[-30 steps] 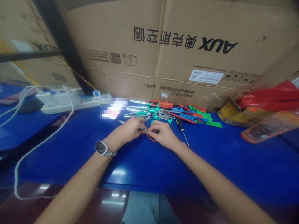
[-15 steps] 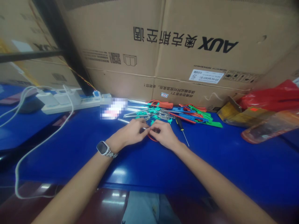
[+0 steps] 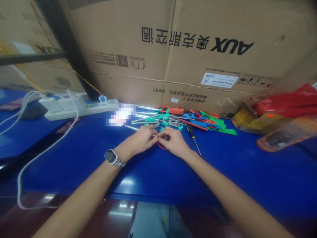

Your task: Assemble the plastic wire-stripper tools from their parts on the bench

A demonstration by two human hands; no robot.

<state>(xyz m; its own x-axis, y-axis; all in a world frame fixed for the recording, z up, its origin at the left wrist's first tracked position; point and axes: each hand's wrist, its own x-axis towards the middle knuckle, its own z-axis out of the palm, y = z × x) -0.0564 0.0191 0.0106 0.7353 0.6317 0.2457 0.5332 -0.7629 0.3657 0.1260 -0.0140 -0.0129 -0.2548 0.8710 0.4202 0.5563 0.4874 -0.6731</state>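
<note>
My left hand [image 3: 142, 140], a watch on its wrist, and my right hand [image 3: 172, 141] meet fingertip to fingertip above the blue table. Both are closed in a pinch. Below the right fingers shows the curved edge of an orange-red lighter handle [image 3: 162, 146]; the rest is covered by my hands. Whatever sits between the left fingertips is too small to make out. A metal tube [image 3: 131, 127] runs toward the left knuckles. Just beyond lie loose green plastic pieces [image 3: 163, 116], thin metal parts, and an orange lighter handle [image 3: 174, 110]. Right of the hands lies a screwdriver [image 3: 190, 130].
Blue and green lighter handles [image 3: 226, 131] lie at the back right. A large cardboard box [image 3: 188, 66] walls off the back. At left are a power strip [image 3: 91, 109] and a white cable [image 3: 44, 155]. A plastic-wrapped package [image 3: 284, 135] lies at right.
My left wrist has shifted slightly to the right and turned a little. Both hands keep their pinch at the same place, and the pieces on the table have not moved.
</note>
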